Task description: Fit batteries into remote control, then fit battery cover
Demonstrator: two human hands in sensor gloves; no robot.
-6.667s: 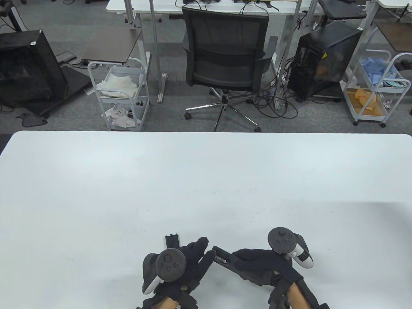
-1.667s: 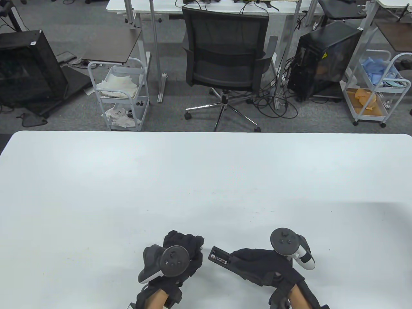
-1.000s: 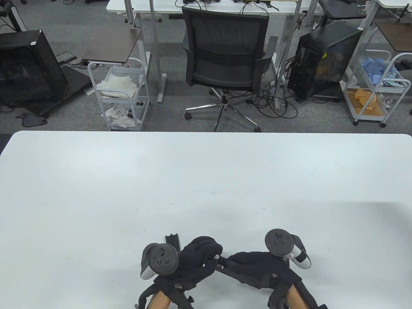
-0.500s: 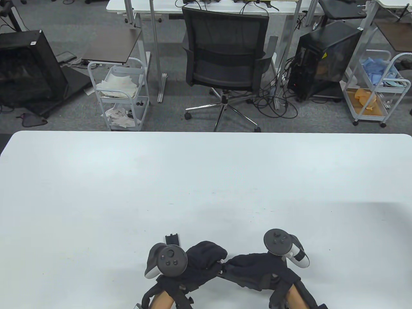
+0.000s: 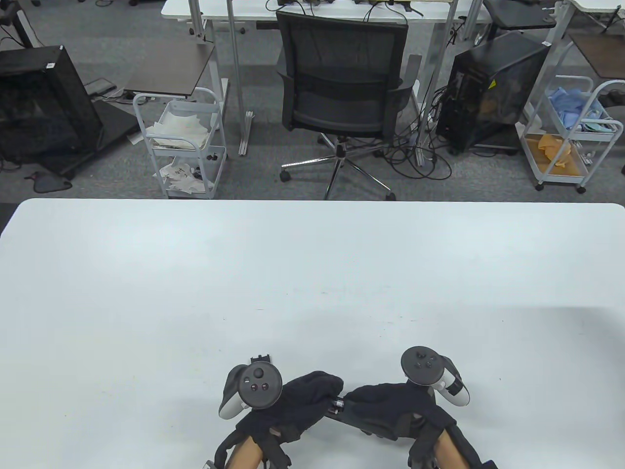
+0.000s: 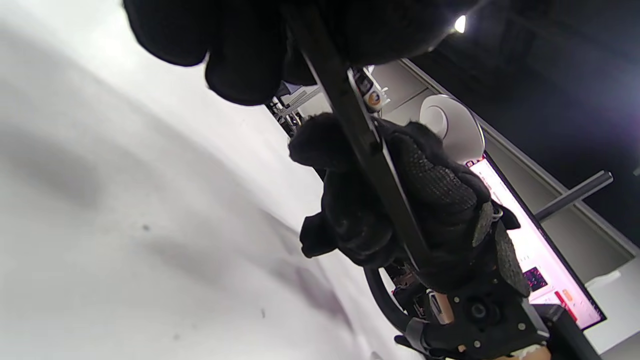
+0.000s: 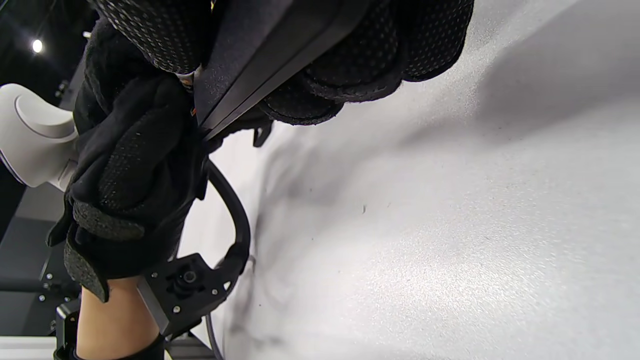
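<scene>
"What are your hands doing?"

"My right hand (image 5: 390, 408) grips the black remote control (image 6: 370, 165) around its middle, lifted a bit off the white worktop (image 5: 312, 273). My left hand (image 5: 302, 400) is curled over the remote's far end, fingers (image 6: 240, 65) bent on it. The two hands touch."

"Where are the batteries?"

"One battery (image 6: 367, 90) sits in the remote, just past my left fingers; I see its silver tip. I cannot tell about a second one."

"And the battery cover (image 5: 260, 360)?"

"It lies flat on the worktop, peeking out behind my left tracker (image 5: 254, 386)."
</scene>
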